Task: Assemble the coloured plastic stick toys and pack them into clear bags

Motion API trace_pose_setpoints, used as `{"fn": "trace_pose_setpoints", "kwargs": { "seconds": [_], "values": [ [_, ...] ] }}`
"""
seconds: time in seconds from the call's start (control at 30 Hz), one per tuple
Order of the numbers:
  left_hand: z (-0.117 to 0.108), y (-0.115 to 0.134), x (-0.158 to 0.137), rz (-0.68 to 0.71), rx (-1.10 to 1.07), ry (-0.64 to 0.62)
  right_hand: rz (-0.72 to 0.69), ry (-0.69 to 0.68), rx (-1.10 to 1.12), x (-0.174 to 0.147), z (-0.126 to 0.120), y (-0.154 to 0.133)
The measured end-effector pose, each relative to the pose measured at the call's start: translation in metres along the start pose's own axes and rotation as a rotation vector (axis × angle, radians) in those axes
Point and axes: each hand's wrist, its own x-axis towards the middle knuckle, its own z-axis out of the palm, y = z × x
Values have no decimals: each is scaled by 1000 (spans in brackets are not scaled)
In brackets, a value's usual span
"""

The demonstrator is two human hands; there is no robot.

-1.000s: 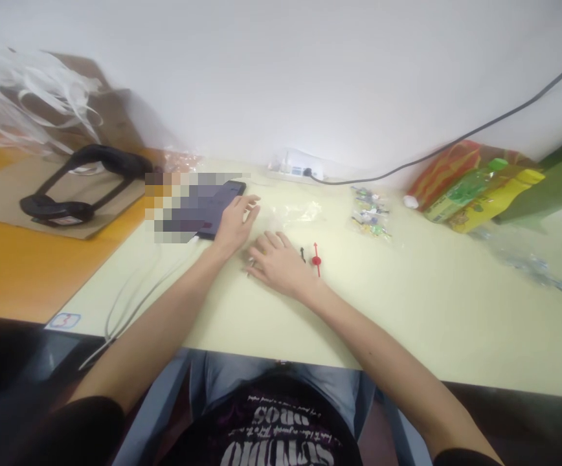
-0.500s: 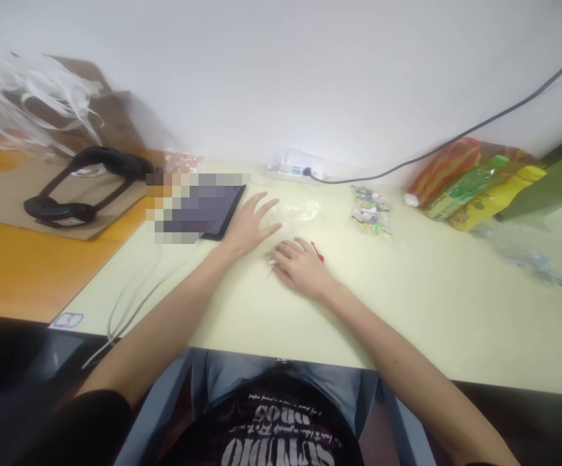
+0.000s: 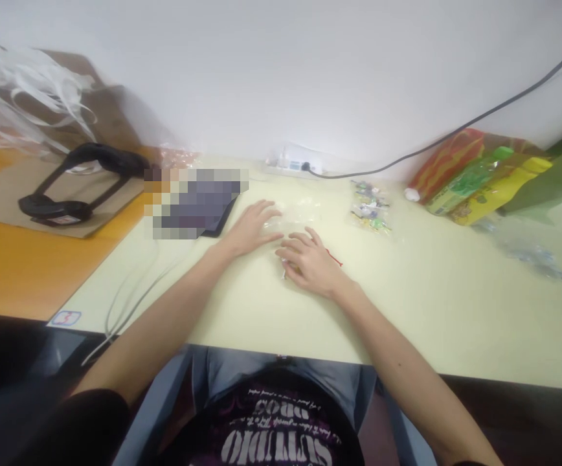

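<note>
My left hand (image 3: 252, 228) is open near the middle of the pale table, fingers apart, beside the tablet's right edge. Its fingertips reach to the near side of a clear plastic bag (image 3: 296, 212). Palm down, my right hand (image 3: 313, 264) covers some small parts, its fingers spread and bent. From beneath it a thin red piece (image 3: 334, 257) sticks out on the right, and a small white piece (image 3: 283, 273) shows by the thumb. The rest of what lies under that hand is hidden.
A tablet (image 3: 223, 223), partly pixelated, lies on the left. Several small packets (image 3: 371, 207) sit at the back. Drink bottles (image 3: 497, 188) lean on the right, near a crumpled clear wrapper (image 3: 536, 252). A power strip (image 3: 293, 162) with a dark cable is against the wall; a black frame-shaped object (image 3: 84, 184) is far left.
My right hand has shifted a little to the right, and the red piece beside it moved right too. My left hand's fingers are less widely spread and nearer my right hand.
</note>
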Motion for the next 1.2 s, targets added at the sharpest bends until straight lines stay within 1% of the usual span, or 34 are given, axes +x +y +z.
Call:
{"fn": "trace_pose_setpoints", "kwargs": {
  "seconds": [0.1, 0.2, 0.3, 0.4, 0.47, 0.63, 0.83, 0.93, 1.03, 1.13, 1.2],
  "values": [
    [0, 2, -1, -11, -23, -14, -10, 2, 0, 3, 3, -9],
    [3, 0, -2, -46, 2, -54, 10, 14, -32, 6, 8, -15],
    [6, -3, -2, -74, 45, -101, 22, 12, -74, 7, 13, -17],
    [8, -5, -2, -85, 73, -119, 21, 20, -92, 6, 15, -17],
    [8, -5, -2, -88, 85, -115, 54, 45, -106, 6, 15, -17],
    [9, -5, -3, -84, 85, -68, 196, 98, -159, 6, 14, -13],
    [14, -11, -3, -123, 92, -40, 212, 107, -116, 6, 18, -11],
    [15, -12, -3, -130, 96, -41, 214, 129, -38, 7, 18, -13],
    [13, -10, -3, -136, 88, -37, 231, 196, 130, 7, 14, -16],
    [9, -8, -5, -117, 63, -6, 273, 320, 400, 9, 7, -21],
    [6, -6, -6, -109, 36, 23, 331, 428, 641, 12, 1, -23]
  ]
}}
